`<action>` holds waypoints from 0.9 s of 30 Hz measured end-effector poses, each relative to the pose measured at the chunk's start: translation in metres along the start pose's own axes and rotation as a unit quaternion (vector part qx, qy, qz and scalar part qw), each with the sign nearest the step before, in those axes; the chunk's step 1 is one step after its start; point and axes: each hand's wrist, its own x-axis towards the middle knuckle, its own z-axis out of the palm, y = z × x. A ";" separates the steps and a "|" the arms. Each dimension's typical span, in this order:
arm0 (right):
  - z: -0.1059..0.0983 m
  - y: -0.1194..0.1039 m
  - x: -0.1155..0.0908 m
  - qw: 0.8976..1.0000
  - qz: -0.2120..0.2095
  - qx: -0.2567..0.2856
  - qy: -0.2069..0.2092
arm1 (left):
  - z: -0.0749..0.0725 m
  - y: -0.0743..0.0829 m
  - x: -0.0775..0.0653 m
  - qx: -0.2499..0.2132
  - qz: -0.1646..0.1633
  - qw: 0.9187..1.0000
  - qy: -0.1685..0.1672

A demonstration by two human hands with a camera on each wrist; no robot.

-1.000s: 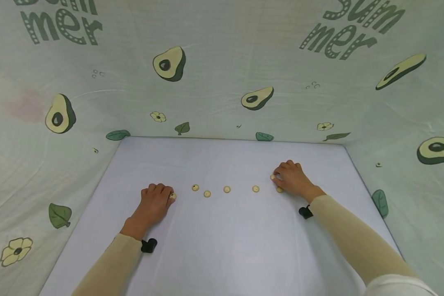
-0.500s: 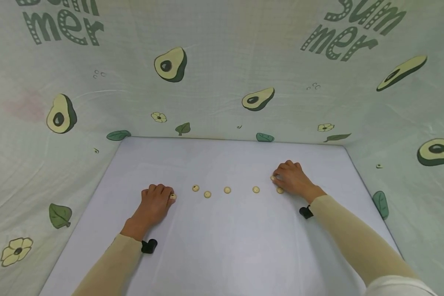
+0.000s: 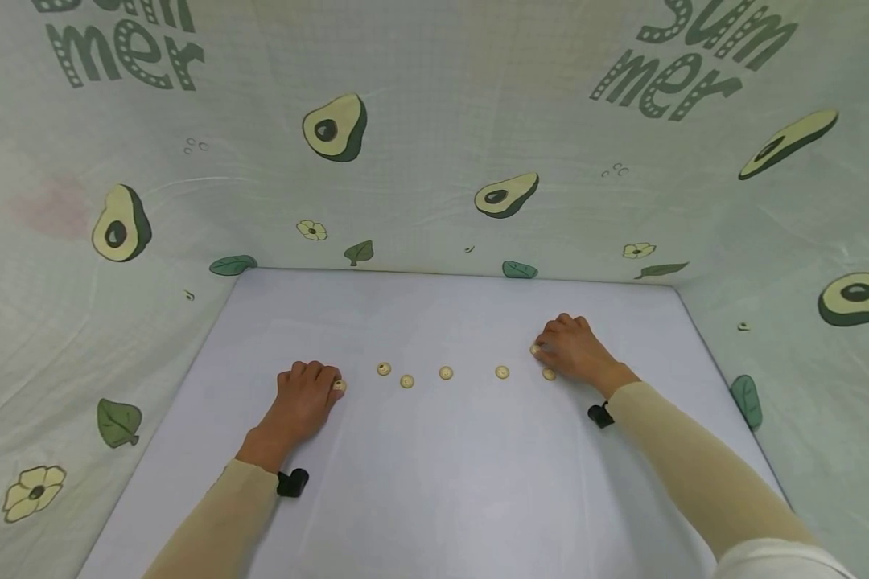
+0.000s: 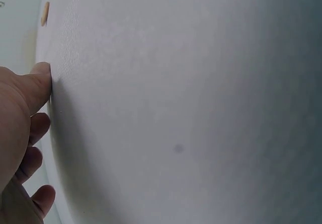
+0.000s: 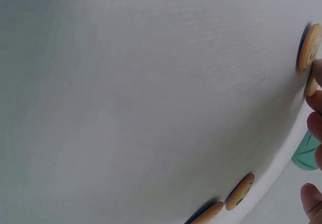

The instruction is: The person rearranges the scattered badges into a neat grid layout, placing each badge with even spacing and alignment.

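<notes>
Two pinched: left disc in left hand; in right hand, right disc, maybe too near the loose disc to slide fast without a bump.

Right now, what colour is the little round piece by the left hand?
The round piece is pale tan with a dark mark; the head view shows it best.

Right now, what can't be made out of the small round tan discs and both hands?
Small round tan discs: face marks too small, head view.
Left hand: its disc is out of sight in the left wrist view, probably behind the thumb.
Lowest disc: cut off by the bottom edge, right wrist view.
Right hand: mostly beyond that view's right edge.
</notes>
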 end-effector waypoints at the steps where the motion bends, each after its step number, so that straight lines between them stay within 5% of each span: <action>1: 0.000 0.000 0.000 1.000 -0.003 -0.010 0.002 | 0.000 0.000 0.000 0.001 0.000 1.000 -0.001; 13: 0.001 -0.006 0.002 0.982 -0.075 -0.153 0.076 | 0.001 0.002 0.001 0.008 0.001 1.000 0.006; 27: -0.015 -0.016 0.039 0.989 -0.039 -0.117 0.085 | 0.003 -0.004 -0.001 0.008 0.025 0.999 0.031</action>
